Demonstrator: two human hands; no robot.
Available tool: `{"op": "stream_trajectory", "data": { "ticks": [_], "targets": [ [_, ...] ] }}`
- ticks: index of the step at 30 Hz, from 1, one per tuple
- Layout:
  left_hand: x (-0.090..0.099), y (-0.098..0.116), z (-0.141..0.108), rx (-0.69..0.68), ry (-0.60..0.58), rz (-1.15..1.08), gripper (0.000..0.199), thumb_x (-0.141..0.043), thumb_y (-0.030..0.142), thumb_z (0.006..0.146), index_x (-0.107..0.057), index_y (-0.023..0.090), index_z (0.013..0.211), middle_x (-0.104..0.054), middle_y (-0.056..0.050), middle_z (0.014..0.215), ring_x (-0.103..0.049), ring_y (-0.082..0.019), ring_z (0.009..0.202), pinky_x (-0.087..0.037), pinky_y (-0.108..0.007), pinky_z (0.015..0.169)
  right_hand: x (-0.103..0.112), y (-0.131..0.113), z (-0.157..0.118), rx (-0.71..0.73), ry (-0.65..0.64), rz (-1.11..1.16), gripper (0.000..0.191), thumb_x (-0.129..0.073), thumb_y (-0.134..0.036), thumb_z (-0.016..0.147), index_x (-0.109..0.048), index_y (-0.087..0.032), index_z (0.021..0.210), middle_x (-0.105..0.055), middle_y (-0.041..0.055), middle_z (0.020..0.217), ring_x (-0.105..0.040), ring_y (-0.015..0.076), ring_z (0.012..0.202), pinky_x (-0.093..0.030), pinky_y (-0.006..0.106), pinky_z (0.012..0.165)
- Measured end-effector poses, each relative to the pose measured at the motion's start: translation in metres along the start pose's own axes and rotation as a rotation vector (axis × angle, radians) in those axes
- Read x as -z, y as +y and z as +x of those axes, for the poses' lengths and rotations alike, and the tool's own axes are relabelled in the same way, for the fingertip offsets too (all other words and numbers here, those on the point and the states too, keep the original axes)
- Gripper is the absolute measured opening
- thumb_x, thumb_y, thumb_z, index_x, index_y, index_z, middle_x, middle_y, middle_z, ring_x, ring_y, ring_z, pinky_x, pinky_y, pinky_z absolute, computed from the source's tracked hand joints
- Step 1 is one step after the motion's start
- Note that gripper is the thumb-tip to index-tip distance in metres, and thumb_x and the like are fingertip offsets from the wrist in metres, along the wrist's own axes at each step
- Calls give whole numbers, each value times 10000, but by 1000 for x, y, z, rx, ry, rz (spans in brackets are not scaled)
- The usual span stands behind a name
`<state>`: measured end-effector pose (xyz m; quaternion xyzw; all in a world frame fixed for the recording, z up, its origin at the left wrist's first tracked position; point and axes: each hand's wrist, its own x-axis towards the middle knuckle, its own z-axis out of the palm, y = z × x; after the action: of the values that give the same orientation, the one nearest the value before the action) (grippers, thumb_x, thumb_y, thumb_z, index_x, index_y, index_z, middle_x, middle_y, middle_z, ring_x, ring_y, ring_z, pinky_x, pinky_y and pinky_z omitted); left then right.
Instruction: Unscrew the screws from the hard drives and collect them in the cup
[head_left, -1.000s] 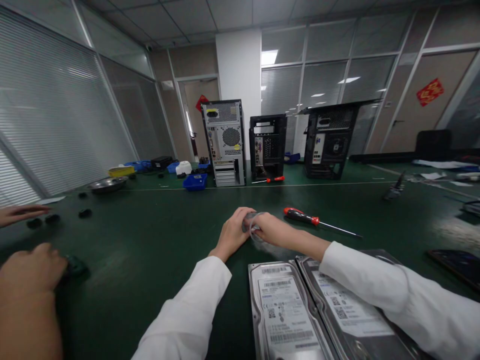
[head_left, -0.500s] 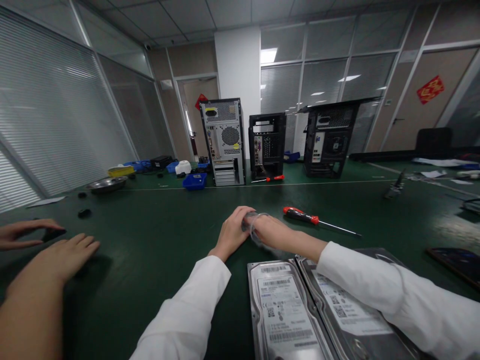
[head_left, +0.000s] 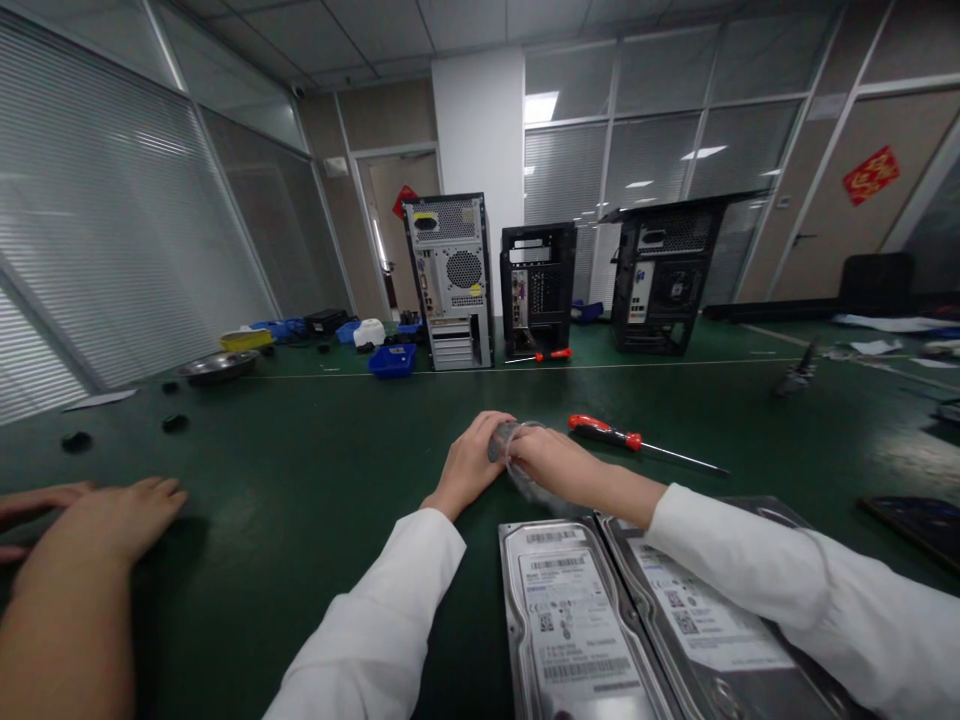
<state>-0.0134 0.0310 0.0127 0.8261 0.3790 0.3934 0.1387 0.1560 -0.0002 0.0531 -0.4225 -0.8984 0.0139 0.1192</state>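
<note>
My left hand [head_left: 471,462] is closed round a clear plastic roll [head_left: 501,440], which looks like clear tape, above the green table [head_left: 300,510]. Against its right side, my right hand [head_left: 551,458] has its fingers bent at the roll, with a clear loop round them. What the right fingertips pinch is too small to tell. Nearer to me lie two silver hard drives, one [head_left: 570,610] below my hands and another [head_left: 705,610] partly under my right sleeve. A red and black screwdriver [head_left: 607,432] lies just beyond my right hand.
Another person's hands [head_left: 97,530] are at the left edge, near black round pieces [head_left: 175,423]. Three computer cases [head_left: 454,280] stand at the back beside a blue tray [head_left: 391,361]. A metal bowl [head_left: 217,367] is back left, a dark phone [head_left: 911,525] far right.
The other person's far hand has moved left, and one more black piece shows on the table there. My hands stay together at the clear roll, with the right fingers slightly shifted.
</note>
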Motion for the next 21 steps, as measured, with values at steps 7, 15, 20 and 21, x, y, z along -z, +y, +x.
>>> {"op": "stream_trajectory", "data": {
  "ticks": [7,15,20,21],
  "targets": [
    [0,0,-2,21,-13,-18,519,-633,-12,741,-532,262,1170,-524,23,1236,-533,-161,1118,-430,-262,956,19,-6,-7,-40,18,-8,222,-574,-98,912,-681,-149,1100,-693,119,1122,-669,244,1034,-488,310,858],
    [0,0,-1,6,-21,-12,483,-662,35,772,-529,275,1169,-526,38,1219,-553,-153,1079,-440,-235,916,21,-1,-11,-5,20,-19,178,-613,-156,904,-730,-172,1037,-707,102,1095,-669,249,1043,-481,298,851],
    [1,0,-1,21,-21,-12,504,-674,28,763,-527,270,1180,-525,26,1223,-554,-160,1077,-447,-236,893,21,4,-14,37,7,-29,255,-582,-119,912,-712,-190,1120,-694,105,1148,-666,233,1071,-479,277,848],
    [1,-1,-1,20,-22,-16,506,-673,21,759,-530,266,1177,-527,24,1222,-555,-161,1077,-448,-236,892,21,5,-14,40,5,-32,270,-573,-122,920,-703,-196,1146,-693,103,1158,-668,233,1070,-480,277,844]
  ]
}}
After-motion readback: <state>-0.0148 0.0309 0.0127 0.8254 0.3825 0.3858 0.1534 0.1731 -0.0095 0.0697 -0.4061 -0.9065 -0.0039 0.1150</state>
